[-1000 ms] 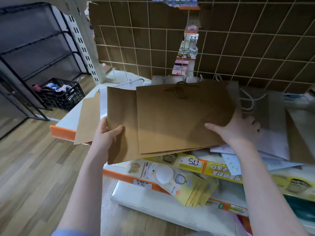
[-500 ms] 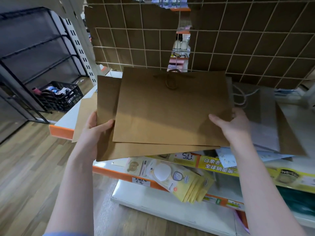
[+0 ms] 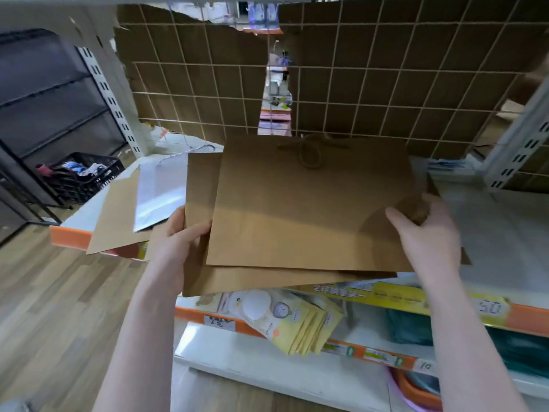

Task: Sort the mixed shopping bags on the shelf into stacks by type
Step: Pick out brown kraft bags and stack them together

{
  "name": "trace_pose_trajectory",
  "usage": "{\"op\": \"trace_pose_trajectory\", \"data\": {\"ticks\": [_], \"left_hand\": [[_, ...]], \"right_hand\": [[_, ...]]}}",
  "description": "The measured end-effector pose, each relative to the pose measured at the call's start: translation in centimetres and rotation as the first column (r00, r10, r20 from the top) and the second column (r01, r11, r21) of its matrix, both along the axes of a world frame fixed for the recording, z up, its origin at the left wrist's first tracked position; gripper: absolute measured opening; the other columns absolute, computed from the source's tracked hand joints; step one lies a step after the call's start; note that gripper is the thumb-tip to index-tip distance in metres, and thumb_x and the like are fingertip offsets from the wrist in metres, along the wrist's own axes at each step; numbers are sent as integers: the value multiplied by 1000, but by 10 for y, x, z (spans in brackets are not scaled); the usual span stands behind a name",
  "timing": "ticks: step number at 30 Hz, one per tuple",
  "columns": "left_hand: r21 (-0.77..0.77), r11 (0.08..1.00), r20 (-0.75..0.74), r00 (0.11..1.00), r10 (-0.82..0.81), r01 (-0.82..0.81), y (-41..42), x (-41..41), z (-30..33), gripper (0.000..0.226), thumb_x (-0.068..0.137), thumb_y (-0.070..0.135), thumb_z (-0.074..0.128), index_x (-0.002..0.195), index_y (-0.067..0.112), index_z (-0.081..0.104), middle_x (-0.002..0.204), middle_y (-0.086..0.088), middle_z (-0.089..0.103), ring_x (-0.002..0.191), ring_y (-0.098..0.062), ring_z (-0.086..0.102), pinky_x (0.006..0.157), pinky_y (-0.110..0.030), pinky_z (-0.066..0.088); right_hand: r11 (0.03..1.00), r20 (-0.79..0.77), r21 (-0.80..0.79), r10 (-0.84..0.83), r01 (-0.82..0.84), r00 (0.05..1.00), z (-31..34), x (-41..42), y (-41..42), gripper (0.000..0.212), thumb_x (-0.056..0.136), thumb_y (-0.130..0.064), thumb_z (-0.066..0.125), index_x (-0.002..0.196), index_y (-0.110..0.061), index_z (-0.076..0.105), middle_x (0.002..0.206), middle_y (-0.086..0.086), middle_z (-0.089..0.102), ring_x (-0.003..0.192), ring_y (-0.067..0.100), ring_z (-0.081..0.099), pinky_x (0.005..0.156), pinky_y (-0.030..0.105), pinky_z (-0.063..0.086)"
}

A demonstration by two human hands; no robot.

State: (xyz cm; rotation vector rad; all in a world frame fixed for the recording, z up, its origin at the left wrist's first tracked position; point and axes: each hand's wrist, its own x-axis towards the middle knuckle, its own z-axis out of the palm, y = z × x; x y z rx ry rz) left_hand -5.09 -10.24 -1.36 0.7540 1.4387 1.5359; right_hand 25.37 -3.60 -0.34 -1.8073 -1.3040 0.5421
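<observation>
I hold a pile of flat brown paper bags (image 3: 303, 209) over the white shelf (image 3: 499, 233), the top one with a twisted brown cord handle at its far edge. My left hand (image 3: 178, 242) grips the lower bag's left edge, thumb on top. My right hand (image 3: 427, 236) clasps the pile's right side. To the left, a white bag (image 3: 160, 191) with a striped cord handle lies on another brown bag (image 3: 116, 221) that overhangs the shelf's orange front edge.
A wire grid backed with brown cardboard (image 3: 371, 84) closes the shelf's rear. Yellow packets (image 3: 294, 325) and price tags fill the lower shelf. A black crate (image 3: 83, 176) stands on the wooden floor at left, beside a dark rack. A perforated upright (image 3: 517, 156) rises at right.
The pile of brown bags has shifted right over the shelf with both hands on it. The white bag at left, covered before, now shows.
</observation>
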Motion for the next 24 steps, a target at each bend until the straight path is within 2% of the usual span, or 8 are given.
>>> {"op": "trace_pose_trajectory", "data": {"ticks": [2, 5, 9, 12, 16, 20, 22, 24], "left_hand": [[-5, 1000, -7, 1000, 6, -6, -1, 19, -1, 24, 87, 1, 55, 104, 16, 61, 81, 3, 70, 73, -15, 64, 54, -17, 50], [-8, 998, -7, 998, -62, 62, -5, 41, -6, 25, 88, 2, 53, 101, 22, 62, 75, 8, 72, 69, -9, 68, 52, -17, 50], [3, 987, 14, 987, -161, 161, -10, 62, -9, 28, 88, 1, 49, 95, 25, 62, 70, 11, 72, 60, -3, 66, 50, -18, 49], [6, 971, 3, 971, -239, 239, -14, 75, -10, 30, 89, 3, 48, 99, 28, 63, 77, 10, 72, 66, -6, 66, 54, -22, 49], [-9, 950, 16, 950, -313, 313, -25, 90, -18, 28, 90, 3, 47, 98, 26, 62, 81, 5, 69, 72, -12, 62, 62, -26, 49], [-10, 924, 14, 924, -383, 383, -41, 107, -25, 28, 90, 2, 46, 95, 26, 60, 70, 14, 70, 60, -1, 64, 48, -13, 47], [-14, 913, 22, 913, -407, 408, -48, 118, -23, 28, 90, 1, 47, 96, 25, 60, 70, 13, 70, 60, -1, 65, 47, -13, 47], [-15, 903, 19, 903, -430, 430, -51, 130, -19, 29, 89, 0, 47, 98, 24, 60, 74, 11, 71, 63, -4, 66, 49, -15, 49]], "right_hand": [[999, 151, -17, -47, 50, 987, 1, 13, -11, 55, 86, -43, 58, 132, -16, 43, 118, 17, 58, 107, 38, 55, 82, 39, 44], [992, 204, -52, -99, 112, 974, 3, 34, -25, 51, 86, -48, 55, 120, -11, 49, 111, 19, 59, 102, 39, 56, 80, 41, 44], [983, 203, -70, -153, 170, 967, 2, 57, -51, 54, 85, -51, 54, 121, -11, 50, 115, 17, 58, 106, 38, 54, 85, 43, 44], [977, 172, -48, -197, 208, 965, 2, 69, -74, 57, 86, -48, 56, 132, -14, 45, 122, 15, 57, 111, 36, 53, 89, 42, 44], [958, 136, -59, -271, 281, 953, -3, 83, -108, 55, 86, -46, 57, 130, -16, 45, 119, 12, 58, 108, 35, 54, 85, 40, 44], [936, 107, -99, -326, 337, 939, -8, 100, -140, 55, 86, -48, 58, 129, -17, 46, 120, 9, 57, 109, 32, 53, 79, 35, 38], [931, 101, -109, -339, 349, 935, -8, 112, -152, 53, 86, -46, 58, 129, -17, 46, 122, 9, 56, 110, 31, 52, 77, 33, 34], [927, 84, -104, -353, 361, 932, -6, 127, -163, 53, 86, -45, 58, 129, -18, 46, 124, 8, 56, 111, 31, 52, 80, 36, 37]]}}
